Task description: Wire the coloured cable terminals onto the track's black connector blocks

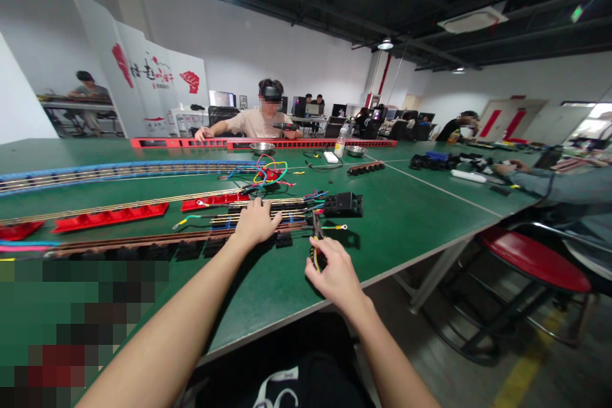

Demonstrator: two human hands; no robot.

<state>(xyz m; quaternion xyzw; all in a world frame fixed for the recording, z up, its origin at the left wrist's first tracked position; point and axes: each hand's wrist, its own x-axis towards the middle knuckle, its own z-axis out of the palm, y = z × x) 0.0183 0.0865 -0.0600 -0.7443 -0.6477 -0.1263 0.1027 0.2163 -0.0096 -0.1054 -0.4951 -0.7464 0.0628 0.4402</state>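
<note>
Long brown and black rails with metal strips lie across the green table and end in a black connector block. My left hand rests on top of the strips near that end, fingers forward and thumb apart; whether it grips a strip is unclear. Pliers with dark jaws and yellow-black handles are in my right hand, its fingers curled round the handles. The jaws point at the wires beside the block. A green-yellow wire with a ring terminal sticks out to the right.
Red trays and a blue rail lie to the left. Coloured wires, a metal bowl, a bottle and a red rail are farther back. A person sits opposite; another person's hands are at right, above a red stool.
</note>
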